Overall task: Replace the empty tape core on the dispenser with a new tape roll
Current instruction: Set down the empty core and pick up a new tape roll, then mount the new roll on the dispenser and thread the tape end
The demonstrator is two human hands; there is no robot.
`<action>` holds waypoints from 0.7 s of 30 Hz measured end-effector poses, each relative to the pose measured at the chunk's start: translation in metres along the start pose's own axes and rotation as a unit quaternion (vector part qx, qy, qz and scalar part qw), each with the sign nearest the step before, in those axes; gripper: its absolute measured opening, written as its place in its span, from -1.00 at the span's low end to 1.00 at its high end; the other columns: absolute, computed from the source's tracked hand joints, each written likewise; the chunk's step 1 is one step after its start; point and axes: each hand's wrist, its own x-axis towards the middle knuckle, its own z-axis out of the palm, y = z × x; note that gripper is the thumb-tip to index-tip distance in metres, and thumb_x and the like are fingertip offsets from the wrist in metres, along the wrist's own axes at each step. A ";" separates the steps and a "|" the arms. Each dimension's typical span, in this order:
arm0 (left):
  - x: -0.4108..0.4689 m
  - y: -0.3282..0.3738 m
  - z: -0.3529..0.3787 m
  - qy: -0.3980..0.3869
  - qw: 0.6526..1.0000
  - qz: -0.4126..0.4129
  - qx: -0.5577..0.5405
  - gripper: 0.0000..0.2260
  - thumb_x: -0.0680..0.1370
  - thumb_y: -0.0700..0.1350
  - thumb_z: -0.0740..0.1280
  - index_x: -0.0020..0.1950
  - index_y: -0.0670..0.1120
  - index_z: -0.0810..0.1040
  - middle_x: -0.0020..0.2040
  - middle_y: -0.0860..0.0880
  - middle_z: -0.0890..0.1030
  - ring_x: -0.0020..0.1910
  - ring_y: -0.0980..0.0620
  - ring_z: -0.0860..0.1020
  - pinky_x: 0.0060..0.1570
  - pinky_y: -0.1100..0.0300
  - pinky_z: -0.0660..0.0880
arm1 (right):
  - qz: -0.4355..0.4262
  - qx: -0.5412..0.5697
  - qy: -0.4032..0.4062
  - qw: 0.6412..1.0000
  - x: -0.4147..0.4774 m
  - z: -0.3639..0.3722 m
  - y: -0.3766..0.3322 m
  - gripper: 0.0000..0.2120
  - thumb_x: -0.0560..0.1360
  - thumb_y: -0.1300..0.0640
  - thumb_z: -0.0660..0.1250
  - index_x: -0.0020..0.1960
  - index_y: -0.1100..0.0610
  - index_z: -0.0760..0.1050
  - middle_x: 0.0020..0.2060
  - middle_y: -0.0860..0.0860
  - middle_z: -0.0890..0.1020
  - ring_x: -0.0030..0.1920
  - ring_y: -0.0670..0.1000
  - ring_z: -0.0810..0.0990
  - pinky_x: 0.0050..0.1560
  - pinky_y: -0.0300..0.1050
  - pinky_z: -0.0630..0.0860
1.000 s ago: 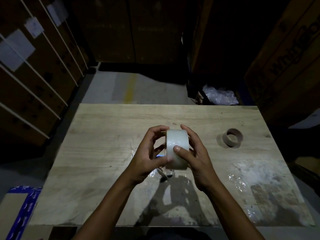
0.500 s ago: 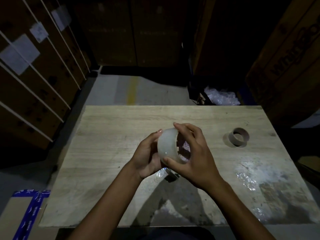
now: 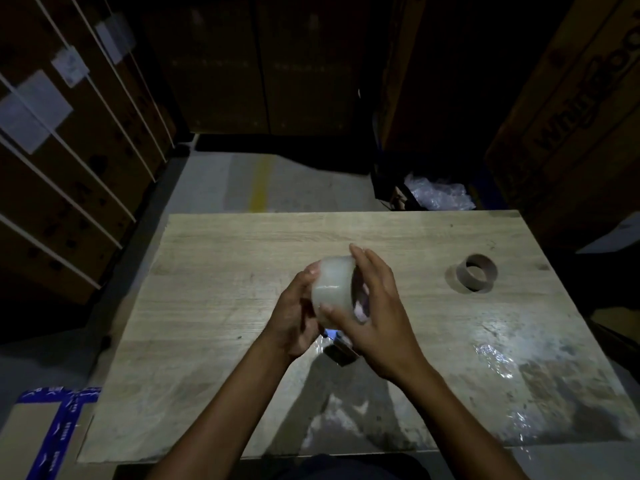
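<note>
- Done, by the look of it: the empty brown cardboard tape core (image 3: 477,273) lies by itself on the pale wood-grain desk (image 3: 214,271), well off to the right of both hands.
- In hand: the new whitish translucent tape roll (image 3: 334,289) is held above the desk's middle, the right hand (image 3: 377,306) clasping its open side and rim, the left hand (image 3: 296,315) wrapped behind it.
- Left: seating the roll on the dispenser (image 3: 341,351), a small dark piece mostly hidden beneath the hands; whether the roll is on its hub cannot be told.

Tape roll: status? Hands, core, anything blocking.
Left hand and right hand both grip the new tape roll above the table. Dispenser mostly hidden beneath. Empty core already off, lying right. Nothing blocking.
</note>
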 end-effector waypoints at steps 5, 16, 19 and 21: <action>-0.009 0.000 0.011 0.060 0.889 0.247 0.381 -0.45 0.38 0.12 0.43 0.36 0.07 0.49 0.33 -0.01 0.49 0.30 0.08 0.50 0.11 0.26 0.55 | 0.133 0.338 0.025 0.931 0.009 0.011 0.009 -0.35 0.43 -0.30 0.32 0.48 -0.30 0.24 0.40 0.00 0.45 0.27 0.09 0.58 0.10 0.12 0.63; -0.010 -0.012 0.023 0.028 0.699 0.363 0.616 -0.28 0.37 0.05 0.51 0.48 -0.06 0.38 0.40 -0.02 0.40 0.37 -0.02 0.34 0.23 0.00 0.50 | 0.275 0.641 0.015 0.716 0.012 0.011 0.028 -0.46 0.59 -0.20 0.11 0.27 0.16 0.60 0.21 0.23 0.59 0.16 0.25 0.61 0.27 0.20 0.44; -0.007 -0.014 0.015 -0.001 0.763 0.320 0.561 -0.26 0.36 -0.01 0.54 0.49 -0.01 0.35 0.38 0.03 0.39 0.38 0.00 0.37 0.28 0.30 0.44 | 0.297 0.628 0.014 0.719 0.010 0.008 0.037 -0.51 0.53 -0.08 0.20 0.23 0.26 0.60 0.19 0.28 0.53 0.20 0.28 0.52 0.34 0.15 0.36; -0.001 -0.017 0.007 -0.020 0.808 0.268 0.525 -0.24 0.35 -0.05 0.58 0.50 -0.01 0.35 0.37 0.06 0.40 0.38 0.11 0.39 0.28 0.40 0.39 | 0.311 0.626 0.009 0.715 0.008 0.007 0.045 -0.47 0.51 -0.05 0.21 0.30 0.30 0.52 0.25 0.32 0.46 0.29 0.27 0.42 0.47 0.15 0.20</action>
